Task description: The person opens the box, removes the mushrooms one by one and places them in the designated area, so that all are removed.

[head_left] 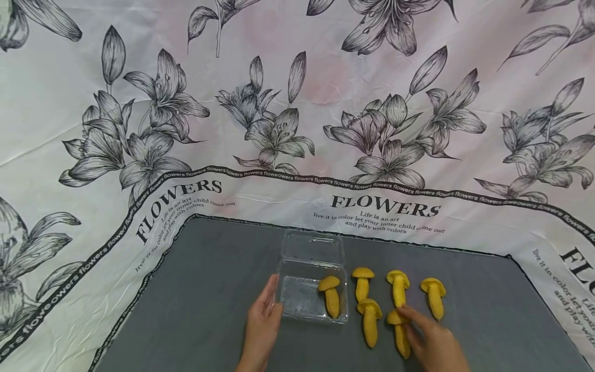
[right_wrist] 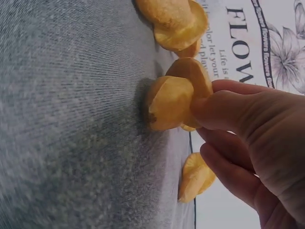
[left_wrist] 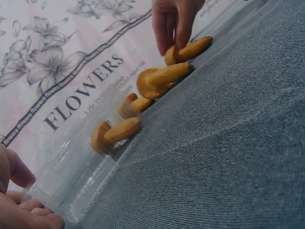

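A clear plastic clamshell box (head_left: 302,312) lies with its lid folded back, and one yellow mushroom (head_left: 332,302) rests inside at its right end. My left hand (head_left: 263,325) holds the box by its left side, thumb at the near corner. With thumb and fingertips, my right hand (head_left: 434,343) pinches the cap of another yellow mushroom (head_left: 402,341) at the front of the group. In the right wrist view that mushroom (right_wrist: 169,105) has its stem pointing toward the camera, close to the cloth.
More yellow mushrooms lie right of the box: one (head_left: 363,284) at its edge, one (head_left: 370,325) nearer me, one (head_left: 398,287) behind the pinched one, one (head_left: 434,299) farthest right. A grey cloth (head_left: 204,289) covers the surface; a flower-printed sheet (head_left: 297,129) hangs behind.
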